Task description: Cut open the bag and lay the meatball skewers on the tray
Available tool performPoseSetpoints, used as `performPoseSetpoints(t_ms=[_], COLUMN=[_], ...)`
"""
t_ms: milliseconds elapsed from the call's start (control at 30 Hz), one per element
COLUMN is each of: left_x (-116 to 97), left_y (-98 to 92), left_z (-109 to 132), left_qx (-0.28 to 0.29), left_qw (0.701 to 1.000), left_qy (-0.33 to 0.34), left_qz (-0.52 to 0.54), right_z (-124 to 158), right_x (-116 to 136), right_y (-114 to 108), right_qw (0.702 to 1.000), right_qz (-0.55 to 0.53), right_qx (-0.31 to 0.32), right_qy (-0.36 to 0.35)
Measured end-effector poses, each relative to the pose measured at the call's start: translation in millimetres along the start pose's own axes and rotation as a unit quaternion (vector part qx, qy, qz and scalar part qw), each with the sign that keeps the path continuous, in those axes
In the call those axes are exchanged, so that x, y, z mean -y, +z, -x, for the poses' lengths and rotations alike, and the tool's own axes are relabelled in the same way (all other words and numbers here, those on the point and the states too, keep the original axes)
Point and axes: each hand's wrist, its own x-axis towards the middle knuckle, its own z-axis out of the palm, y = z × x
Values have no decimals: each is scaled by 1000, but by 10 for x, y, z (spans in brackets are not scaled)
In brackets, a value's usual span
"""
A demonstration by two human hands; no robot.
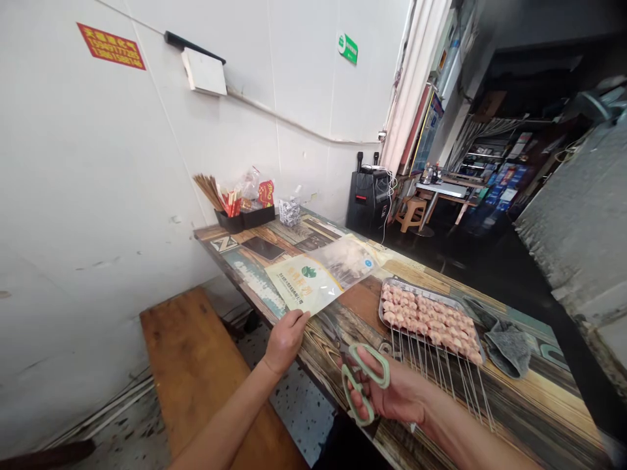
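Observation:
A flat plastic bag [306, 279] with green and orange print lies on the wooden table, its far half see-through. My left hand [287, 341] pinches the bag's near corner at the table's edge. In my right hand [386, 391] is a pair of scissors [375, 367] with pale green handles; the fingers pass through the loops. The scissor blades point toward the bag, apart from it. Right of the bag, a metal tray [381, 312] holds rows of skewered meat [426, 316], the metal skewers sticking out toward me over the tray's near side.
A grey cloth [509, 346] lies right of the tray. At the table's back left are a phone [263, 248], a black holder [259, 217] with sticks and packets, and a clear box [289, 212]. A wooden bench [196, 365] stands at left. Beyond the table is a black speaker [368, 199].

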Motion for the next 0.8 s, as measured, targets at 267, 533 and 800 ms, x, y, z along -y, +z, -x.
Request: performPoseSetpoints(t_ms=[267,533,800], left_x=[-53,-116,-116], left_y=[90,-23,-34], left_z=[22,-130,-123], left_qx=[20,-11,-14], left_qw=[988,994,991], left_qy=[-64,-3,-9], left_qz=[137,111,133], right_z=[-265,-368,-470], right_x=[329,634,631], right_y=[45,-52,-179], right_qw=[993,987,988], right_qz=[87,147,150], right_qx=[-74,-48,-29], right_qy=[-21,42,16])
